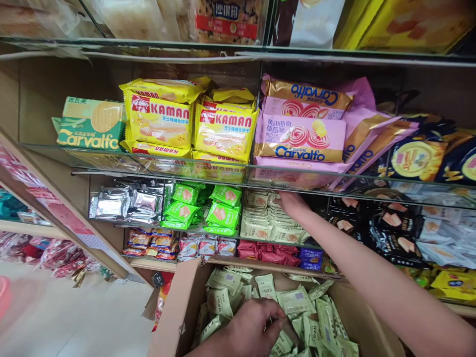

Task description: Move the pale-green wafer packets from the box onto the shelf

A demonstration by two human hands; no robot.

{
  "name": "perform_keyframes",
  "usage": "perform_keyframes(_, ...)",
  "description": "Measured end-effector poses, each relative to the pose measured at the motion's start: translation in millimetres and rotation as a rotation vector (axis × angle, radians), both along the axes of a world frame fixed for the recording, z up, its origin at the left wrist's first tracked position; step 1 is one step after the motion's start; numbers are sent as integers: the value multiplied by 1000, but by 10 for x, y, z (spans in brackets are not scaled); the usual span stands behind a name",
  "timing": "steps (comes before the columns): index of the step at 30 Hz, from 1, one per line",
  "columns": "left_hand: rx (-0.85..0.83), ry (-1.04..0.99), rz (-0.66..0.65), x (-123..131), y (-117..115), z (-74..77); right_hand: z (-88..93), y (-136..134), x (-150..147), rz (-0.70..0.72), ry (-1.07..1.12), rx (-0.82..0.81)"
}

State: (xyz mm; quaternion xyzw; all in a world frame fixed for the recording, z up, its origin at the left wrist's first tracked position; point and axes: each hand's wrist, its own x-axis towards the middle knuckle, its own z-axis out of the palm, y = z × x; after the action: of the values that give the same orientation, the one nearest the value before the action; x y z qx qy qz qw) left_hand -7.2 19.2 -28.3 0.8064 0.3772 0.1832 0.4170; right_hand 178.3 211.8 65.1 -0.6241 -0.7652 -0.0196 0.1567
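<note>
My left hand (255,325) is over an open cardboard box (185,297) filled with loose pale green snack packets (295,300). Its fingers are curled in, thumb and forefinger close together; whatever they may hold is hidden. My right arm reaches across to the shelf, where my right hand (293,206) is at the stacked pale green packets (256,230), just below the glass shelf above. The fingers of that hand are mostly out of sight, so I cannot tell whether they grip a packet.
Green packets (182,213) and silver packets (109,204) fill compartments to the left, black packets (396,223) to the right. Yellow wafer packs (159,119) and pink cookie packs (301,136) stand on the glass shelf above. Red packets (277,255) lie below.
</note>
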Motion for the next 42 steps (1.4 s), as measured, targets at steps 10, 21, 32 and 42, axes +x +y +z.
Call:
perform_keyframes(10,10,29,-18,1,9,-60,46,-107,-5,-9,-67,56)
perform_keyframes(21,39,38,-40,-18,-5,-49,-7,-36,-365,148,-110,51)
perform_keyframes(32,22,31,-21,-28,17,-51,-67,45,-249,171,153,66)
perform_keyframes(42,-359,-396,160,58,98,-161,86,-77,-42,67,517,139)
